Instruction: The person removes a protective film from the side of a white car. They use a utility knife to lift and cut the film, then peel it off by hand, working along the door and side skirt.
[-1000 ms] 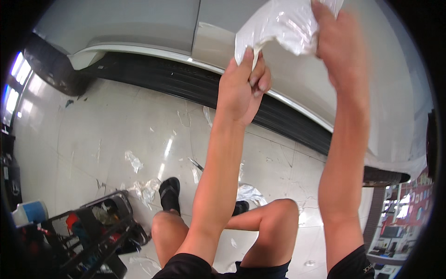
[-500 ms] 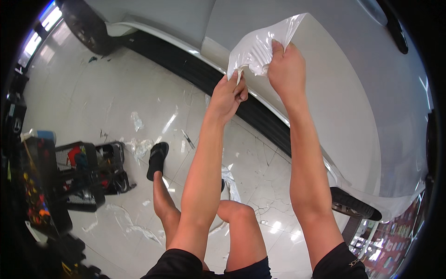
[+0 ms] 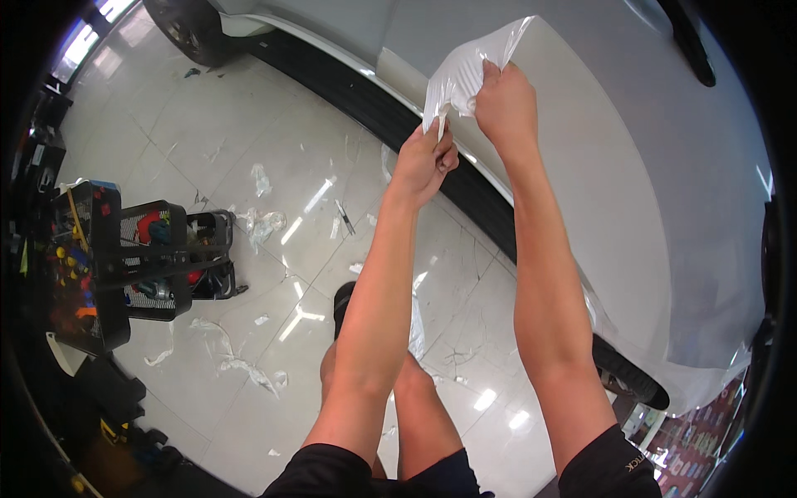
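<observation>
A glossy white plastic film [image 3: 465,70] stretches between my two hands, folded back from the lower side of a vehicle [image 3: 598,158]. My left hand [image 3: 423,162] pinches its lower left corner, just above the black side step [image 3: 365,116]. Higher and to the right, my right hand [image 3: 506,108] is closed round a bunched part of the same film, with the thumb on top. Wrinkles run through the film between the hands. Beneath it, a pale beige panel area shows, bordered by grey.
At the left stands a black tiered cart [image 3: 158,257] filled with tools. Scraps of clear film [image 3: 264,224] and a slim cutter-like tool [image 3: 344,217] lie on the tiled floor [image 3: 274,149]. A wheel [image 3: 191,33] is at the upper left.
My view has shifted, and the cart and floor scraps sit differently in it. My left foot has come in closer to my body. Both hands keep their grip on the film.
</observation>
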The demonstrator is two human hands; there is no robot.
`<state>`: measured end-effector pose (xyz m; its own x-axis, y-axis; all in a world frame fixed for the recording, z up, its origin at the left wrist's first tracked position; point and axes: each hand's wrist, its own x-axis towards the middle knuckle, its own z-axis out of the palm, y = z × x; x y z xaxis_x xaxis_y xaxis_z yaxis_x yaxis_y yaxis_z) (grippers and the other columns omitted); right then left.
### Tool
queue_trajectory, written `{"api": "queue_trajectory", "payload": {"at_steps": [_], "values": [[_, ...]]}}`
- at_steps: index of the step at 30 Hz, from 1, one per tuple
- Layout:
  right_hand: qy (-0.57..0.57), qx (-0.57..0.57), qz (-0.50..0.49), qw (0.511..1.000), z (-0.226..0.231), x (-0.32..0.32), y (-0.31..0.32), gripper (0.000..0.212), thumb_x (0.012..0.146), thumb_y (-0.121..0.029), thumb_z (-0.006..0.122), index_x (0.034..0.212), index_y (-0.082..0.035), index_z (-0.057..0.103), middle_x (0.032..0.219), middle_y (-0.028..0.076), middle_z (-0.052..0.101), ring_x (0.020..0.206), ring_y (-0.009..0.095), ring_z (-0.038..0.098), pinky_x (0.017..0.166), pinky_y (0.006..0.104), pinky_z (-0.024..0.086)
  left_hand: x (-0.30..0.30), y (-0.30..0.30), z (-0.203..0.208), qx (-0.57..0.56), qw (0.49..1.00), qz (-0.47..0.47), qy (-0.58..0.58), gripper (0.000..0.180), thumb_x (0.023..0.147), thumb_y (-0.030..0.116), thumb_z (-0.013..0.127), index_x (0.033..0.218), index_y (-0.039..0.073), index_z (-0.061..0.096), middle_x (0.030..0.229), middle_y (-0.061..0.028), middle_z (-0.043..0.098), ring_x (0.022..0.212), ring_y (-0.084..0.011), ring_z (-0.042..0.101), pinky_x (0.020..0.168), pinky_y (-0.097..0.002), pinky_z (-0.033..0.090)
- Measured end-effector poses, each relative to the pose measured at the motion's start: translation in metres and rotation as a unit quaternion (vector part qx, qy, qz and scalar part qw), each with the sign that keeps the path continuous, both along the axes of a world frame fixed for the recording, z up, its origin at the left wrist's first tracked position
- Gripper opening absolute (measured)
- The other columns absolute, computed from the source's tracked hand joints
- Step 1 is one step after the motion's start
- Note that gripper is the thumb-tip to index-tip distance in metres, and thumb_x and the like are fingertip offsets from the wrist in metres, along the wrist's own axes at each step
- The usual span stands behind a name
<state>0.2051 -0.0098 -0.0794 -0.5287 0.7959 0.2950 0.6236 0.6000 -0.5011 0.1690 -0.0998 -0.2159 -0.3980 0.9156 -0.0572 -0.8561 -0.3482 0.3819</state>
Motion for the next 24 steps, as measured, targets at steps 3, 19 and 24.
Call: {"api": "queue_trajectory", "payload": {"at_steps": [3, 19, 24], "values": [[-0.071, 0.108, 0.081, 0.988, 0.004, 0.002, 0.0, 0.03, 0.101, -0.019, 0.052, 0.093, 0.006, 0.066, 0.089, 0.032, 0.069, 0.086, 0.05, 0.067, 0.076, 0.0533, 0.053, -0.007, -0.001, 0.0, -0.036, 0.999, -0.009, 0.012, 0.015, 0.108, 0.023, 0.049, 0.104, 0.009, 0.055, 0.068, 0.003, 0.039, 0.064, -0.0122, 0.041, 0.061, -0.0275, 0.035], [0.055, -0.187, -0.1, 0.976, 0.015, -0.028, -0.02, 0.032, 0.105, -0.021, 0.045, 0.103, 0.008, 0.06, 0.092, 0.035, 0.068, 0.091, 0.053, 0.065, 0.078, 0.0564, 0.05, -0.142, 0.09, 0.055, -0.47, 0.825, -0.271, 0.16, 0.05, 0.104, 0.026, 0.039, 0.135, -0.013, 0.047, 0.133, -0.0274, 0.058, 0.117, -0.0364, 0.062, 0.102, -0.0469, 0.05], [0.074, -0.207, -0.18, 0.959, 0.03, -0.047, -0.029, 0.035, 0.105, -0.02, 0.047, 0.1, 0.01, 0.064, 0.093, 0.034, 0.068, 0.091, 0.054, 0.063, 0.076, 0.0548, 0.048, -0.108, 0.091, 0.033, -0.375, 0.91, -0.174, 0.016, 0.046, 0.109, 0.029, 0.037, 0.137, -0.004, 0.053, 0.127, -0.0185, 0.065, 0.113, -0.032, 0.066, 0.095, -0.0473, 0.053]]}}
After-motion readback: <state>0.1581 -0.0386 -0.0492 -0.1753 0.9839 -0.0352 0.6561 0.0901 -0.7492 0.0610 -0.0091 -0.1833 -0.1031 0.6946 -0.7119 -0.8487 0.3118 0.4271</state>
